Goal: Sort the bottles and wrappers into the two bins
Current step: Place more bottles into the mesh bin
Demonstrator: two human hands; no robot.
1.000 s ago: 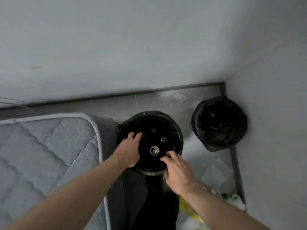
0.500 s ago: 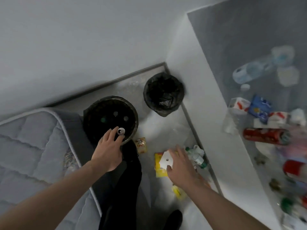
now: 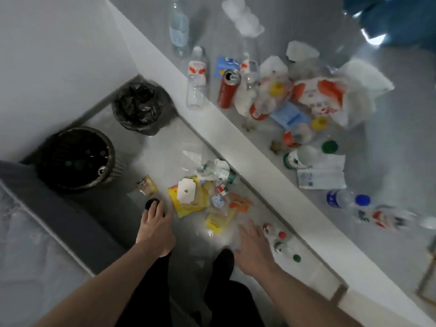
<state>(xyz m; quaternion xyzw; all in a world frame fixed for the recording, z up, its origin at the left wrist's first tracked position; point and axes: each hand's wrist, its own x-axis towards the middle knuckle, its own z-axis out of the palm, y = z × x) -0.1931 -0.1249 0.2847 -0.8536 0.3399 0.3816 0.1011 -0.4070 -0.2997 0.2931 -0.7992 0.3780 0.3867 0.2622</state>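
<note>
Your left hand [image 3: 157, 226] and right hand [image 3: 253, 250] hang over the floor, fingers relaxed and apart, holding nothing. The wrappers [image 3: 188, 197] lie in a loose pile at 12 o'clock from your hands; small bottles [image 3: 278, 241] lie at 3 o'clock, just beside the right hand. Two bins stand at 10 and 11 o'clock: a ribbed bin [image 3: 75, 159] and a bag-lined bin [image 3: 141, 107]. Expect wrappers to be light, limp and slippery; pinch each at an edge. Bottles look empty and crushable; grasp them around the body. Motion blur obscures labels. The bins' contents are too dark to identify.
</note>
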